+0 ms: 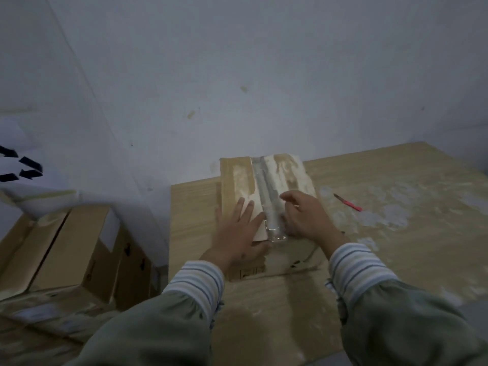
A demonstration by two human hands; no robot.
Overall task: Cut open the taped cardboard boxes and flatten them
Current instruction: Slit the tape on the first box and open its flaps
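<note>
**Both hands on a taped box at the table's far edge**

The cardboard box [266,186] lies mid-frame against the wall, near the table [396,233] corner; bare wood-grain surface stretches right, where a red-handled cutter [347,202] lies apart. A glossy tape strip [266,204] runs along the box's seam. The left hand [237,233] presses flat, fingers spread. The right hand [306,215] rests beside the tape, fingers curled; its grip is unclear. More cardboard boxes [66,249] stand lower left.
</note>
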